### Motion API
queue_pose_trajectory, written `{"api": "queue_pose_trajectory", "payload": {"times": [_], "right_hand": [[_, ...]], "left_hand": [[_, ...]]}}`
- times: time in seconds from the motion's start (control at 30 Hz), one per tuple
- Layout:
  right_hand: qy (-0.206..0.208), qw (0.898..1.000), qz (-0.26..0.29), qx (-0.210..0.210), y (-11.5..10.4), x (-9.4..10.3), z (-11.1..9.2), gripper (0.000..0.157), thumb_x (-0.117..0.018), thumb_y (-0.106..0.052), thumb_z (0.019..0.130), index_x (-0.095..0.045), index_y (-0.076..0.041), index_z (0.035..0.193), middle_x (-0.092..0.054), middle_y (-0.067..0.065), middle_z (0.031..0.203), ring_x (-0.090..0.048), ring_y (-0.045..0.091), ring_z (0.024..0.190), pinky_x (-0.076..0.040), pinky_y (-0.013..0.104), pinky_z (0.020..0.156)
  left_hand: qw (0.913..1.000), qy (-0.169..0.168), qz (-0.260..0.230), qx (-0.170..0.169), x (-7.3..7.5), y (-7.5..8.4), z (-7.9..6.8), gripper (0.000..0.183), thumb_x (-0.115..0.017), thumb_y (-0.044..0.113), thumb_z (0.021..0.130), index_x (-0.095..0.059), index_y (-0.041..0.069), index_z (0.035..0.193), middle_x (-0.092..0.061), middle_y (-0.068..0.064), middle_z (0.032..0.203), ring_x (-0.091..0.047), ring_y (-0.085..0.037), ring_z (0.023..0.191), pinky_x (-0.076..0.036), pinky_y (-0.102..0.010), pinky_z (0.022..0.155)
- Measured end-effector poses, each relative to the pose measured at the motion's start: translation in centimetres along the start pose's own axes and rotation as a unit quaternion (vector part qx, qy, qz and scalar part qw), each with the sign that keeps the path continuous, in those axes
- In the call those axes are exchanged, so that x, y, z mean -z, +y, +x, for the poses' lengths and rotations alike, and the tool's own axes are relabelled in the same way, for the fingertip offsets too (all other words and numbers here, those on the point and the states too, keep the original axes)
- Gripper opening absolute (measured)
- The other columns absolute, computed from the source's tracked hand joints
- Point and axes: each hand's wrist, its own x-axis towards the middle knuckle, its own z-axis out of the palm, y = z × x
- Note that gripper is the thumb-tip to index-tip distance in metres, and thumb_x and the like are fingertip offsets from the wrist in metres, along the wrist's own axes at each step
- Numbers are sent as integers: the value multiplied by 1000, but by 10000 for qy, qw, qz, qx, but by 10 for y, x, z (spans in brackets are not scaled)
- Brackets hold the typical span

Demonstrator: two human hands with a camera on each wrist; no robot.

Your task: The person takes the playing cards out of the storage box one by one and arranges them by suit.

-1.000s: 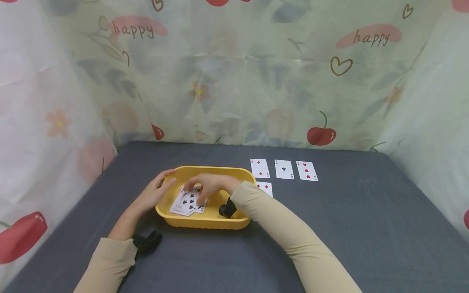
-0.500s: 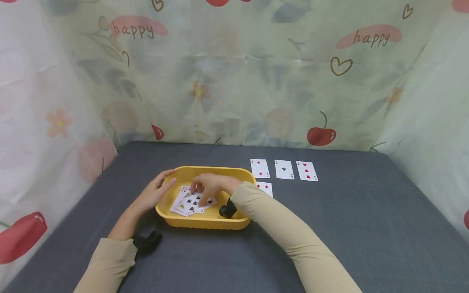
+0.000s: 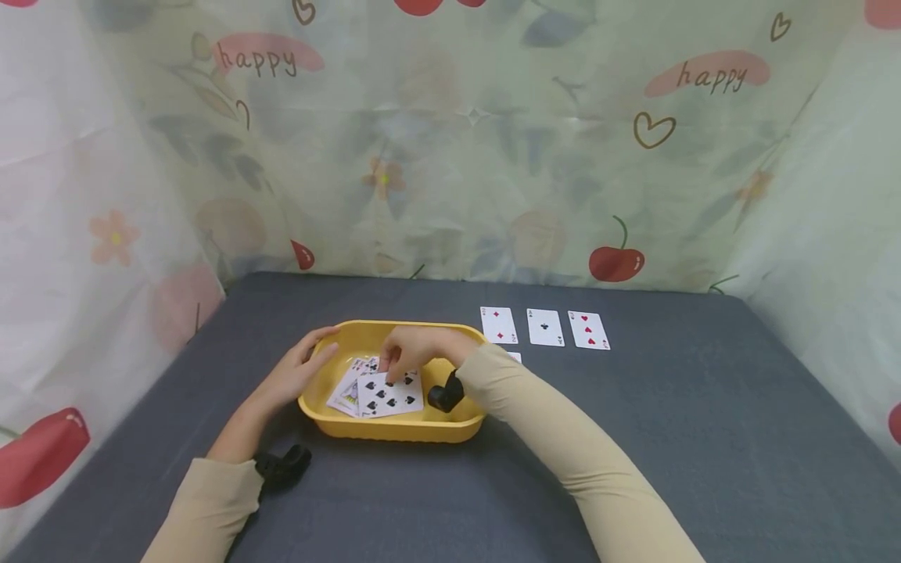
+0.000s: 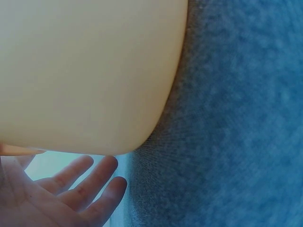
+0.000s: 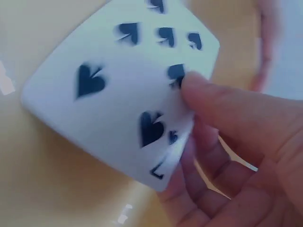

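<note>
A yellow tray [image 3: 397, 431] stands on the dark cloth in the head view. My right hand [image 3: 417, 346] is inside it and pinches a seven of spades playing card [image 3: 383, 397] by its edge. In the right wrist view, the thumb lies on the face of the card [image 5: 109, 71] and the other fingers are behind it. A few more cards [image 3: 343, 391] lie in the tray, partly under the held one. My left hand [image 3: 299, 374] is at the tray's left end, thumb near the rim. The left wrist view shows its loosely extended fingers [image 4: 102, 172] against the outer wall.
Beyond the tray to the right lie a two of diamonds [image 3: 498, 325], an ace of clubs [image 3: 545, 327] and a three of hearts [image 3: 589, 330] in a row. Another card [image 3: 516, 357] peeks out behind the right sleeve. Patterned curtains [image 3: 464, 156] hang around the table.
The right hand has drawn the seven of spades rightward and up off the other cards, and it now shows at a new angle. The left hand has stayed in place.
</note>
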Motion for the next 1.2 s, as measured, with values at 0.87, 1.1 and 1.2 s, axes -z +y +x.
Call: {"api": "queue_pose_trajectory", "payload": {"times": [0.87,1.1,1.2], "right_hand": [[2156,9602,1711,-467,48,40,-93,23,-60,-16,91,-58,-11,113,-69,10,100,-62,15,84,-49,27,74],[2796,9334,2086,-840,79,37,-123,28,-58,-19,92,-56,-9,117,-67,15,105,-60,20,82,-51,32,72],[3120,9199,2095,-1116,94,35,-137,30,-57,-20,92,-54,-8,119,-65,17,111,-59,23,88,-49,29,73]], "left_hand": [[9999,27,-59,-105,0,-1,1,54,-40,37,99,-29,9,144,-21,-20,153,-16,-41,142,-19,-58,112],[9999,34,-68,-112,0,1,0,54,-40,37,99,-29,9,144,-22,-20,153,-21,-40,140,-23,-56,112],[9999,25,-66,-113,0,1,0,54,-40,37,99,-29,9,144,-21,-21,153,-21,-40,140,-23,-55,112]]}}
